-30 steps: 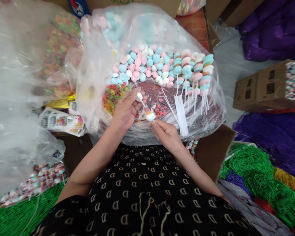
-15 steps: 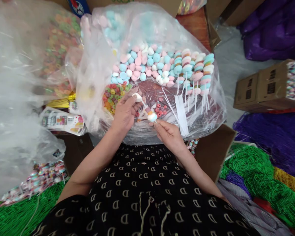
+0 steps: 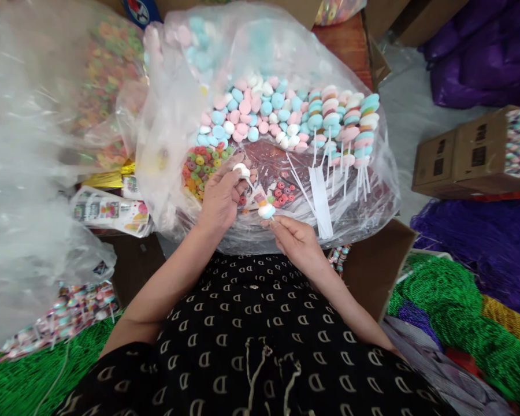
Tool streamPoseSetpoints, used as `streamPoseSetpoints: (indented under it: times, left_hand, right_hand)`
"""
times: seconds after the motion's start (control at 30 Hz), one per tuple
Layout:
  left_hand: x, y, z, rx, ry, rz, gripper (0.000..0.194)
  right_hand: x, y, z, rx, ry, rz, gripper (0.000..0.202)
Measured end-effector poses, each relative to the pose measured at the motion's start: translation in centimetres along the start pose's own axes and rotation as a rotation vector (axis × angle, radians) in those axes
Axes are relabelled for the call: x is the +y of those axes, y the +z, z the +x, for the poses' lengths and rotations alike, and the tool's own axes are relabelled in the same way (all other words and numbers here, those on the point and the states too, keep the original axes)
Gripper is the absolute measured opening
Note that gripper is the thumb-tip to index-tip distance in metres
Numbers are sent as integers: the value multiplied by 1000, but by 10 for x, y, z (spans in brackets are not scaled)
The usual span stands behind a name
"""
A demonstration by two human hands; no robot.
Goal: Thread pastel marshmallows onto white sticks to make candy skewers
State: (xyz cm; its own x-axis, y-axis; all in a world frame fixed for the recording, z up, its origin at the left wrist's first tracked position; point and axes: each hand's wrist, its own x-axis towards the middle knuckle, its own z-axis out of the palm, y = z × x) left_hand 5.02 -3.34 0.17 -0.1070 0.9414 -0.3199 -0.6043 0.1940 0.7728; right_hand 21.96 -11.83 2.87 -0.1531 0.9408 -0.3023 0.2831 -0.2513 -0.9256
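Observation:
My left hand [image 3: 222,193] pinches a white candy piece [image 3: 241,170] at the tip of a white stick. My right hand [image 3: 295,236] is closed on the lower end of that stick, just below a blue-and-white candy [image 3: 266,210] threaded on it, with an orange and a pinkish piece above. Behind the hands lie loose pink, blue and white candies [image 3: 253,107] on clear plastic. Colourful ring candies [image 3: 201,167] sit beside my left hand, and red rings [image 3: 283,193] lie between the hands. White sticks [image 3: 320,202] are right of my right hand.
Filled candy skewers [image 3: 364,130] lie at the right of the plastic bag [image 3: 242,34]. Bags of ring candies [image 3: 108,86] and printed labels [image 3: 108,211] are on the left. A cardboard box [image 3: 463,153] stands at the right, above green strands [image 3: 442,294].
The threaded candies and the lower part of the stick have shifted slightly to the left. Both hands keep nearly the same positions and grips.

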Motion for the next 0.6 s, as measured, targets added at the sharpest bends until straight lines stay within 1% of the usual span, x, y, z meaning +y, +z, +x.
streamPoseSetpoints:
  times: [0.17, 0.3, 0.5, 0.6]
  left_hand:
    - [1, 4, -3, -9, -26, 9, 38]
    - [-1, 6, -5, -12, -10, 54, 37]
    - [-14, -2, -5, 4, 47, 209, 23]
    - [-18, -6, -6, -48, 101, 263, 24]
  right_hand:
    - [2, 1, 1, 7, 11, 16, 37]
    - [4, 2, 3, 24, -9, 27, 36]
    - [0, -1, 2, 19, 22, 27, 34]
    - [-1, -2, 0, -3, 48, 53, 34]
